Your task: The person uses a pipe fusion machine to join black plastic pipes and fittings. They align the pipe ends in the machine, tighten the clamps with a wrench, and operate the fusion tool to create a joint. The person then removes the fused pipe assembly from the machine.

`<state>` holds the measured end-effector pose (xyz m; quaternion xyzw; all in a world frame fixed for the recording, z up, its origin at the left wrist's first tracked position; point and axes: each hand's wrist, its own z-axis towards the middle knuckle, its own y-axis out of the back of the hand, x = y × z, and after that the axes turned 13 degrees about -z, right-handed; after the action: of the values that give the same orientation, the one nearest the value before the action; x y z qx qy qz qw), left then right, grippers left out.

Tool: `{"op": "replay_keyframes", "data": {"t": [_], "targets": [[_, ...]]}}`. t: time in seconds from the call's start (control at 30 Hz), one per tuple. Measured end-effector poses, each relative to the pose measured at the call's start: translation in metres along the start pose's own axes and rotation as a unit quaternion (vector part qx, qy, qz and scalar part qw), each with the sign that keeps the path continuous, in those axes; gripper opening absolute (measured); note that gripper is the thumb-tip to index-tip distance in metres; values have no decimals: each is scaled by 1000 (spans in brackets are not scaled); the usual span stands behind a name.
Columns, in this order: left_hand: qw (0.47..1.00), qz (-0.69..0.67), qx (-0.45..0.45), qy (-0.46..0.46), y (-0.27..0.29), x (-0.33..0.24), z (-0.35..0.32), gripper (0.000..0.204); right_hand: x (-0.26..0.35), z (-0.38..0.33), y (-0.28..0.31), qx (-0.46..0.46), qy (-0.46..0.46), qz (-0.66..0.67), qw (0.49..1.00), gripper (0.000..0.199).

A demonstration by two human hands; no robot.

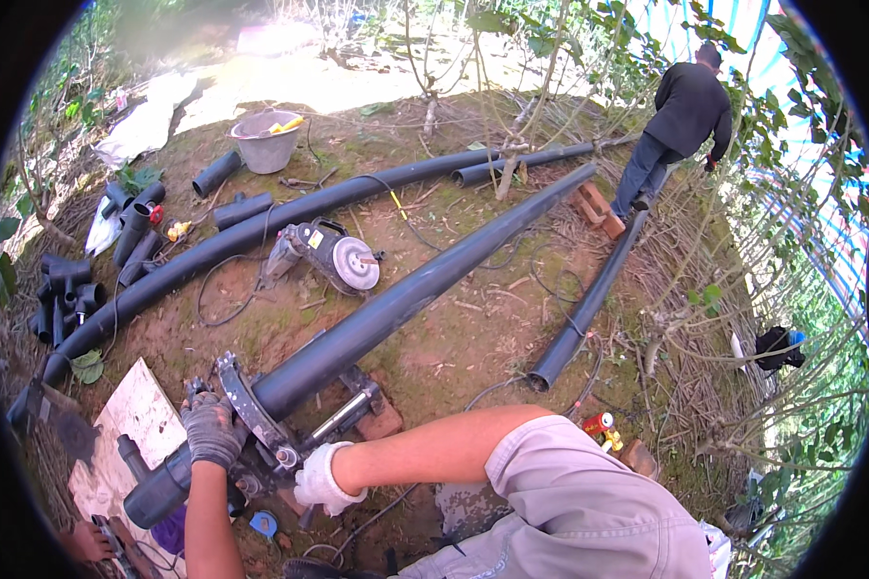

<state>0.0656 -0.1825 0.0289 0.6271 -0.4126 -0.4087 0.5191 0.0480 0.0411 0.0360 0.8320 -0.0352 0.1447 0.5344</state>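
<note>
A long black plastic pipe (425, 275) runs from the far right into a metal pipe clamp machine (244, 400) in front of me. On its near side sits a short black pipe piece (159, 494) with a branch. My left hand (212, 429), in a grey glove, is closed over the clamp's upper left part; its fingertips are partly hidden. My right hand (323, 480), in a white glove, is closed at the clamp's lower right, with a dark handle end (306, 518) sticking out below it. A steel rod (340, 417) of the machine lies beyond that hand.
A power tool with a round silver disc (355, 263) lies beyond the pipe. Black fittings (68, 280) are piled left. Other pipes (589, 318) and bricks (597, 207) lie right, near a walking person (690, 111). Another person's hand (92, 540) shows lower left. A bucket (266, 145) stands behind.
</note>
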Motion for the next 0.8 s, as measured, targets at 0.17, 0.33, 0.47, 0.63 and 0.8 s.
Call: {"op": "replay_keyframes", "data": {"t": [0.17, 0.33, 0.47, 0.63, 0.8], "targets": [[1000, 7, 7, 4, 1, 0, 0, 62, 1, -2, 3, 7, -11, -4, 1000, 38], [999, 11, -36, -12, 3, -2, -3, 49, 2, -6, 7, 12, -10, -1, 1000, 38], [1000, 20, -5, 3, 2, -2, 0, 50, 2, -7, 7, 4, -9, 0, 1000, 38], [1000, 11, -18, -6, -1, 1, 1, 50, 1, -7, 6, 2, -9, -3, 1000, 38], [1000, 27, -8, 10, -4, 1, 3, 48, 0, -7, 6, -5, -4, 0, 1000, 37]]}}
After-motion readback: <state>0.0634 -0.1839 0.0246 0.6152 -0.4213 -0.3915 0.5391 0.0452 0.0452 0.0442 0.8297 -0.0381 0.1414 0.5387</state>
